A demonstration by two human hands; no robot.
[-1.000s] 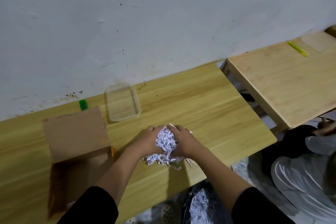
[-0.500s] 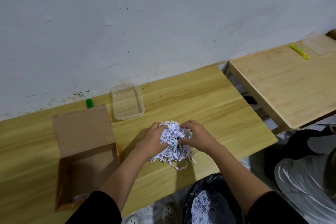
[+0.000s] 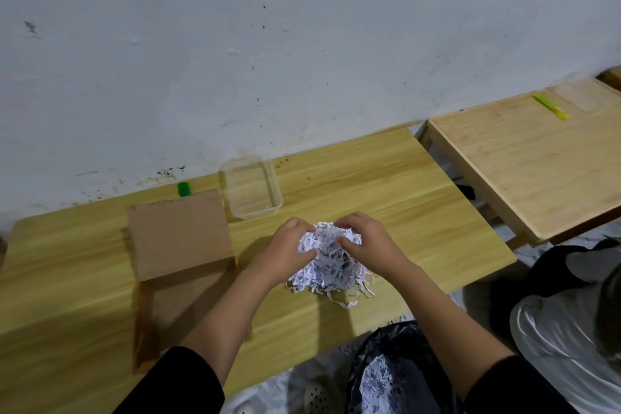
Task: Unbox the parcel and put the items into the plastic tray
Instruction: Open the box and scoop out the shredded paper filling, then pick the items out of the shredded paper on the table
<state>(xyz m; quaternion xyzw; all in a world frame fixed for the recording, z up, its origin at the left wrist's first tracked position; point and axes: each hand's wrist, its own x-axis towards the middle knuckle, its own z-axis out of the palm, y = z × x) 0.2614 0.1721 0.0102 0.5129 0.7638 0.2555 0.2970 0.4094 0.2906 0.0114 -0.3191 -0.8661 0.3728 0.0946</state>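
Both hands (image 3: 331, 247) clutch shredded paper (image 3: 331, 262), perhaps hiding an item.

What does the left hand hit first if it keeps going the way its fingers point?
Probably the right hand: the left hand points right into the wad of white shredded paper that both already hold. Depth is unclear.
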